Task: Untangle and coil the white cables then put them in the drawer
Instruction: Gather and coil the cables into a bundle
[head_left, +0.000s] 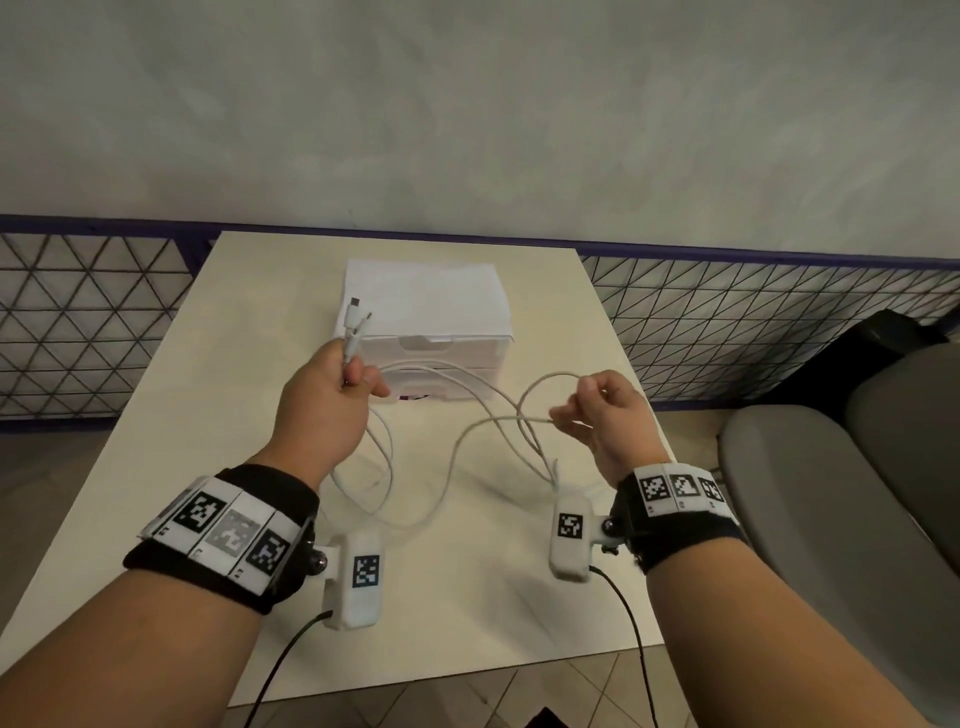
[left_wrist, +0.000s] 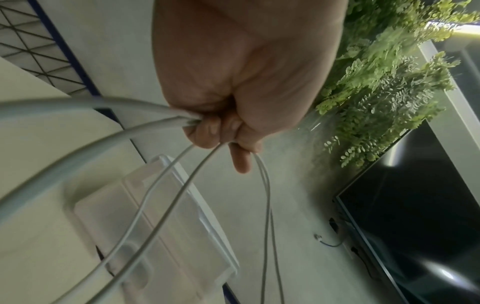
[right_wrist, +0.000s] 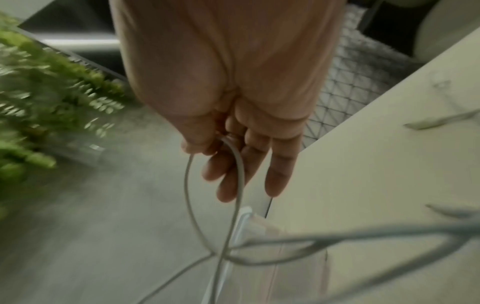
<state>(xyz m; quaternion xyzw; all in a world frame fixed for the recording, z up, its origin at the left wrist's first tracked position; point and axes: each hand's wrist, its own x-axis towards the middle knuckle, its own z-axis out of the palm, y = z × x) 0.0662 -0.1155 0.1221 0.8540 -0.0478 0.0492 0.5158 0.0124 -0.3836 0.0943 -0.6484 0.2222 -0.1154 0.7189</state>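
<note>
Our left hand (head_left: 332, 387) fists the thin white cables (head_left: 470, 423) by their plug ends, anchoring them; our right hand (head_left: 605, 410) pinches 1 loop apart

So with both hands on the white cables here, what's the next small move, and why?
Probably draw the right hand further right, feeding its pinched loop out through the crossing. The left hand grips the white cables near their connector ends, and slack strands cross over the table between the hands, so they look tangled, not ready to coil.
</note>
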